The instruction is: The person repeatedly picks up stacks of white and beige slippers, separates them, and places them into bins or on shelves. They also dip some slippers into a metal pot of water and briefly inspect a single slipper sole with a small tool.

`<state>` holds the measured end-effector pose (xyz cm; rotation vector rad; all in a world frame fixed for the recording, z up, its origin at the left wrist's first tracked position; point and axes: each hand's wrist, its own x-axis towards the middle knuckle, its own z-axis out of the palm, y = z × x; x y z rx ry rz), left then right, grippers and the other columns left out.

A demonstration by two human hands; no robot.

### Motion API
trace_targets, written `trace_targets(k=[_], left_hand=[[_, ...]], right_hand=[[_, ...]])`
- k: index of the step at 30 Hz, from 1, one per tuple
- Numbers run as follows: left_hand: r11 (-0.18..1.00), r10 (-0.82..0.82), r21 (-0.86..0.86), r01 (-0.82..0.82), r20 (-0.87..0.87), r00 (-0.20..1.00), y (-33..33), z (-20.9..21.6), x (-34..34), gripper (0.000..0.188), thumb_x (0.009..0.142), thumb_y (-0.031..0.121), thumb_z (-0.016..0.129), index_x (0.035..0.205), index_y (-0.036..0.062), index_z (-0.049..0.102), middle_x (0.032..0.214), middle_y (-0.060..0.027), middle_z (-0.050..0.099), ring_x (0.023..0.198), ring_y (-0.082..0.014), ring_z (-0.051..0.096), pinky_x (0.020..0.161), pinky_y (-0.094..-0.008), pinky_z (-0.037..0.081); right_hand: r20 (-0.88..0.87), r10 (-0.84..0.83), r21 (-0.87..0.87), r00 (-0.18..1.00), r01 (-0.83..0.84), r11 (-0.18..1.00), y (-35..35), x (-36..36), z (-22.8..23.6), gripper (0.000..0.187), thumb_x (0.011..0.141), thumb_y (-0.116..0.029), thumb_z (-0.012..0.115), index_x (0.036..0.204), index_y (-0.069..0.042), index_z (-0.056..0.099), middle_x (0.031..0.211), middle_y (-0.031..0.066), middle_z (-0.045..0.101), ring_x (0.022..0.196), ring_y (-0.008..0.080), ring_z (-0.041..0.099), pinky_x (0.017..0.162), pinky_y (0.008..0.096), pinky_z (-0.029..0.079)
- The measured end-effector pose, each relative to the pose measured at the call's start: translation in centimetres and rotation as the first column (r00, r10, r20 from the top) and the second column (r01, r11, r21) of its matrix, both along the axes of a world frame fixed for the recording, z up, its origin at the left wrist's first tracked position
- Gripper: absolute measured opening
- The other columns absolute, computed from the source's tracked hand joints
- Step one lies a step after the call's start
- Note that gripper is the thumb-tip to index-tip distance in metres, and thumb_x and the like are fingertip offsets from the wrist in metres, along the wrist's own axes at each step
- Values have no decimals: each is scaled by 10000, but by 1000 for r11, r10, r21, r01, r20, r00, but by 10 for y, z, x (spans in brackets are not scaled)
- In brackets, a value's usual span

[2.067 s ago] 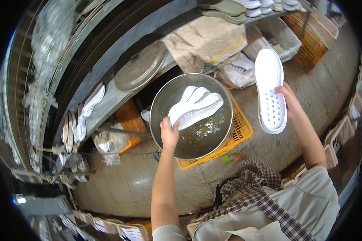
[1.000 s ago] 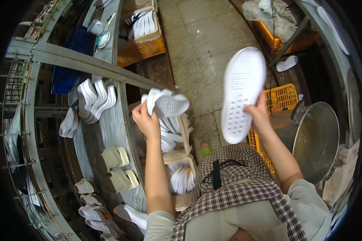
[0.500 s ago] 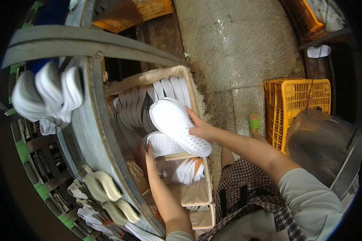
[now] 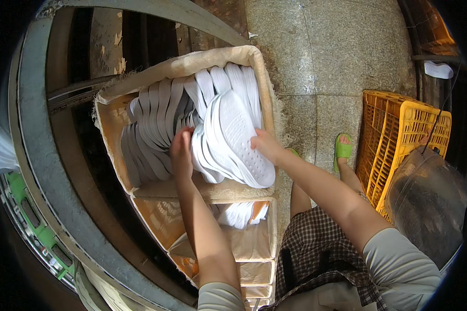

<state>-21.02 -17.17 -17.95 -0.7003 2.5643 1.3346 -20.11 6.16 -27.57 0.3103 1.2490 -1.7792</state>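
Observation:
My right hand (image 4: 268,147) grips the edge of a white shoe sole (image 4: 239,137) with round dimples at its heel end. Under this top piece, more soles of the same kind lie against it in a stack. At the stack's left side, my left hand (image 4: 182,150) is closed, with its fingertips partly hidden behind the soles; it seems to hold a lower sole (image 4: 202,161). Both hands are over a cloth-lined basket (image 4: 111,150), where rows of white soles (image 4: 151,114) stand packed on edge.
Closer to me, a second lined bin (image 4: 244,246) holds white pieces. A grey metal frame (image 4: 62,171) curves along the left, beside green machinery (image 4: 33,223). On the right stand a yellow plastic crate (image 4: 399,140) and a dark, bulky sheet-covered shape (image 4: 425,192). The stone floor (image 4: 342,57) looks wet.
My view has shifted left and down over the basket, so the soles on the rack left the picture. The held soles now overlap as a stack above the basket.

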Motion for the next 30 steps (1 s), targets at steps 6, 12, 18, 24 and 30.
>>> trace_targets(k=[6, 12, 18, 24, 30], left_hand=[[985, 175, 7, -175, 37, 984, -15, -17, 46, 460, 950, 382, 479, 1117, -41, 542, 1080, -81, 581, 980, -170, 527, 871, -287, 398], [945, 310, -126, -303, 35, 950, -1, -6, 34, 466, 954, 373, 458, 1099, -61, 549, 1025, -151, 609, 920, -241, 569, 832, -321, 427], [849, 30, -526, -36, -19, 999, 48, -5, 32, 471, 945, 399, 465, 1062, -48, 553, 983, -267, 586, 862, -404, 560, 776, -399, 438], [817, 15, -577, 16, 48, 999, 58, 11, 9, 446, 923, 407, 490, 1015, -19, 587, 878, -255, 609, 812, -419, 579, 721, -440, 461], [603, -164, -762, 235, 169, 972, 78, 10, -5, 463, 886, 454, 519, 816, 2, 595, 734, -224, 603, 678, -404, 577, 583, -476, 448]], right_hand=[[-373, -48, 249, 927, 150, 957, -12, 22, 24, 584, 743, -45, 484, 1314, -1, 368, 1116, 289, 560, 1067, 408, 535, 956, 423, 393], [-437, -94, 182, 894, 191, 965, -27, 38, 28, 657, 757, -60, 491, 1376, -32, 275, 1212, 268, 500, 1112, 404, 495, 982, 426, 381], [-820, 334, 537, 465, 425, 728, -16, 29, 14, 600, 750, -101, 535, 1321, -1, 379, 1088, 197, 515, 1016, 353, 493, 940, 437, 366], [-589, 668, 742, 454, -23, 670, 19, 25, 45, 507, 764, -32, 500, 1234, 133, 408, 1253, 264, 438, 1003, 343, 482, 946, 431, 364], [-557, 682, 821, 474, 188, 540, -6, 60, 43, 525, 807, -41, 462, 1298, 117, 366, 1336, 267, 386, 1174, 382, 429, 1028, 464, 313]])
